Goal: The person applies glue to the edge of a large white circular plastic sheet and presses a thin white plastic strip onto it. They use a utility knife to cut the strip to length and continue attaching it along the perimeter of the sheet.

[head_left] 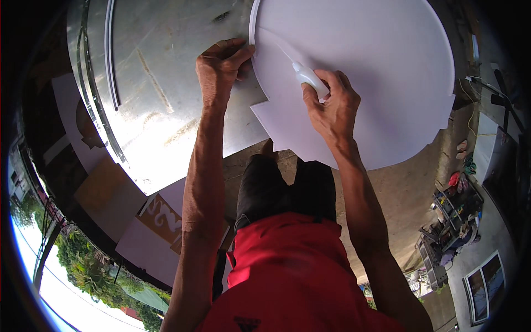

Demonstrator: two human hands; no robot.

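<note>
A large white rounded panel (381, 72), with a step cut into its lower left side, fills the upper middle. Along its upper left rim stands a thin white strip (253, 25). My left hand (220, 69) pinches the lower end of this strip at the panel's edge, thumb and forefinger together. In my right hand (336, 105) is a small white squeeze bottle (310, 80), tilted over the panel. Its long thin nozzle points up and left toward the strip; whether the tip touches the panel I cannot tell.
A shiny metal tabletop (160, 72) extends under the panel's left side. Another narrow strip (111, 61) lies on it, far left. Flat boards (110, 191) lie below the table's left edge. A cluttered rack (451, 221) stands on the right, near a wall with a window (485, 288).
</note>
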